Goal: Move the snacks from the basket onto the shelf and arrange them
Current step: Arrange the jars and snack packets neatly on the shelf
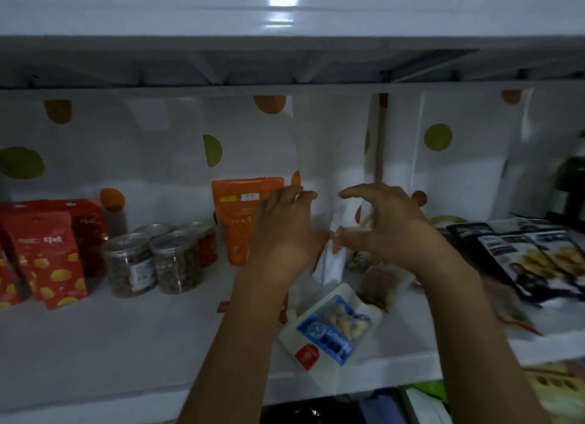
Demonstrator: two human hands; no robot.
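We see a white shelf (95, 344) backed by a white sheet (158, 157) dotted with orange and olive-green rounds. Toward the shelf's left edge stand red packets (47, 259) printed with yellow spots; beside them, clear jars (133, 265) of brown contents under silver lids. An orange pouch (237, 214) stands at the back edge. At the front edge lies a white packet (329, 325) with a blue label and a red mark — toward the right edge, black packets (531, 256) with yellow and white print.
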